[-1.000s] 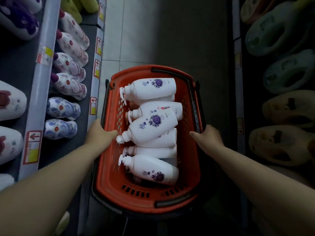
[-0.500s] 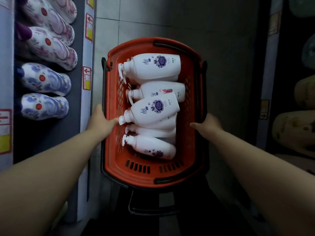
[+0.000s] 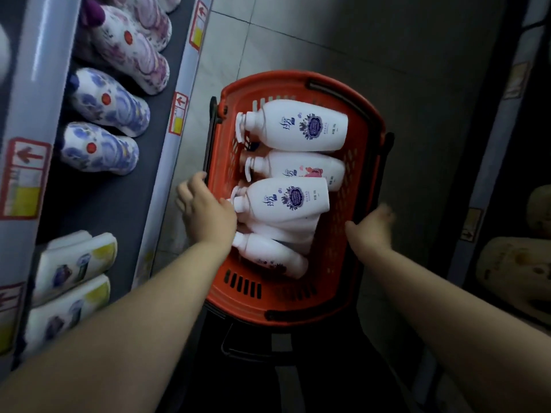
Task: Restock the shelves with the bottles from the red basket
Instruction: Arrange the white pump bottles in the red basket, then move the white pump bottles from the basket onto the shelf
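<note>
Aisle view, red basket [image 3: 340,263] between two shelving units.

Largest, left shelving [image 3: 98,204], lined with rows of floral-patterned bottles [image 3: 110,105], white-and-yellow packs [image 3: 74,257] nearer; grey tiled floor [image 3: 328,40] beyond. Next, basket turned at a slant, just beside the left shelf edge, loaded with white pump bottles [image 3: 286,201] lying on their sides, pumps toward the left, stacked in layers; exact count unclear. At the left rim, left hand [image 3: 205,213] astride it, thumb inside just beside a purple-labelled bottle's pump, fingers curled outside round the rim by the black handle. At the right rim, right hand [image 3: 372,231], thumb inside, fingers smeared by blur; grip there impossible to tell.
</note>
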### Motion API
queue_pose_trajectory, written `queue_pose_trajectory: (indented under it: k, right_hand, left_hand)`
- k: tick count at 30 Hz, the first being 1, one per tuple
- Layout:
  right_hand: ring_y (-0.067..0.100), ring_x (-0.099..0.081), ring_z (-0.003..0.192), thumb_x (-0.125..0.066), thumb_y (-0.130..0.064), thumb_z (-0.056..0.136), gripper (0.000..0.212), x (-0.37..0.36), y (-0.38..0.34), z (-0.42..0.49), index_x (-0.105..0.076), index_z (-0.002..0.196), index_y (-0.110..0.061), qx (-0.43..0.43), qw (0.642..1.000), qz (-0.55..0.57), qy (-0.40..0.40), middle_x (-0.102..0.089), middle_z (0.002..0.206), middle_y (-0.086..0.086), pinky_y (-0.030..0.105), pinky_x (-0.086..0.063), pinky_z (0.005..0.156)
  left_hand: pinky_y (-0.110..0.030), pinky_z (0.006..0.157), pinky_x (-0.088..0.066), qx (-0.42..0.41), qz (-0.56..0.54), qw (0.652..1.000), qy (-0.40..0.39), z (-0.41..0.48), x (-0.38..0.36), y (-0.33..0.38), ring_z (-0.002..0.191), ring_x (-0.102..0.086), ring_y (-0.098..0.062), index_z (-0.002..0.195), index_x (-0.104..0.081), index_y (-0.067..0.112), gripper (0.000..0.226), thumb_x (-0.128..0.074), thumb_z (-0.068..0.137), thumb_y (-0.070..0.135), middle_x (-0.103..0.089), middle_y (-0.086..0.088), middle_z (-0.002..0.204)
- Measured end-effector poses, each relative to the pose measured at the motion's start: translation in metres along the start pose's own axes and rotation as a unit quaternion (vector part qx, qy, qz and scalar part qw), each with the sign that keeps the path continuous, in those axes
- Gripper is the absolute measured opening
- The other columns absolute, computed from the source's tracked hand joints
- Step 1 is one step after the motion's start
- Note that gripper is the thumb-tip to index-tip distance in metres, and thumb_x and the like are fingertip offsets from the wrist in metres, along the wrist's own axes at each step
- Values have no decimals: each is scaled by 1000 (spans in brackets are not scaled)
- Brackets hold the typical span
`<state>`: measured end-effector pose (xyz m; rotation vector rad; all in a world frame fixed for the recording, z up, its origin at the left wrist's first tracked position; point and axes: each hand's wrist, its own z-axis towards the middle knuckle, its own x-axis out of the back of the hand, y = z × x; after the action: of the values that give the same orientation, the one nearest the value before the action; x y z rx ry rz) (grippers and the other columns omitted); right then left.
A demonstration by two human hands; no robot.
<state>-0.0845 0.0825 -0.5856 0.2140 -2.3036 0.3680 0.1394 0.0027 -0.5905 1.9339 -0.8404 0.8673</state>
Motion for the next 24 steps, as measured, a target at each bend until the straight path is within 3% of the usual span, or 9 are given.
queue_pose_trajectory:
  k: [2,4,8,11,13,15,17,22,24]
  right_hand:
    - [35,-32,133,-62,-9,81,65,-1,-12,-4,-32,139,-5,170,982,-50,72,-28,146,18,41,-29,111]
    - [35,-32,130,-61,-10,81,59,-5,-29,-2,-40,136,-3,312,945,-85,51,-34,143,18,37,-28,109]
    - [31,-41,123,-57,-17,88,42,-21,-68,11,-49,128,-6,436,888,-139,-35,-48,130,14,37,-35,100]
    - [31,-46,121,-56,-24,92,37,-37,-90,26,-53,124,-7,454,861,-199,-115,-52,128,15,38,-40,97]
    - [34,-51,115,-57,-30,91,30,-47,-95,39,-59,112,-9,444,844,-256,-156,-56,121,17,35,-42,90]
    - [37,-54,108,-57,-35,90,32,-55,-95,51,-62,107,-8,442,823,-315,-165,-57,117,19,35,-42,85]
    - [38,-52,111,-56,-38,90,40,-59,-94,59,-61,118,-10,441,812,-346,-164,-54,123,19,35,-42,89]
    - [35,-56,112,-62,-42,86,43,-63,-93,62,-61,122,-17,400,824,-344,-205,-57,125,16,38,-46,97]
    - [30,-60,106,-63,-43,86,36,-63,-90,63,-64,113,-19,382,829,-333,-237,-62,118,13,38,-49,93]
  left_hand:
    - [-42,94,-44,26,-67,997,2,-13,-6,2,115,-49,-34,123,-49,9,41,-56,82,3,-49,-17,127]
    - [-42,91,-50,111,-163,979,-43,-21,-18,-1,105,-58,-32,113,-55,13,29,-54,84,11,-60,-14,114]
    - [-35,73,-53,271,-274,910,-152,-33,-36,-5,81,-65,-28,82,-63,19,17,-50,79,30,-68,-7,84]
    - [-23,60,-45,360,-391,820,-212,-38,-48,1,65,-55,-9,81,-55,23,18,-49,97,25,-57,5,71]
    - [-23,64,-46,386,-432,785,-219,-37,-61,2,70,-57,-9,88,-55,22,14,-49,98,28,-62,2,81]
    - [-24,62,-48,391,-453,772,-213,-36,-73,3,81,-59,-12,110,-56,20,18,-51,98,32,-63,-3,108]
    - [-23,54,-48,395,-474,760,-203,-36,-83,5,85,-60,-11,129,-50,17,38,-53,96,35,-59,-4,123]
    - [-26,53,-53,412,-507,743,-148,-39,-104,5,105,-62,-18,130,-51,20,47,-65,88,37,-61,-3,125]
    - [-32,61,-54,421,-535,718,-144,-44,-109,4,93,-63,-19,120,-55,18,35,-63,91,36,-64,-3,109]
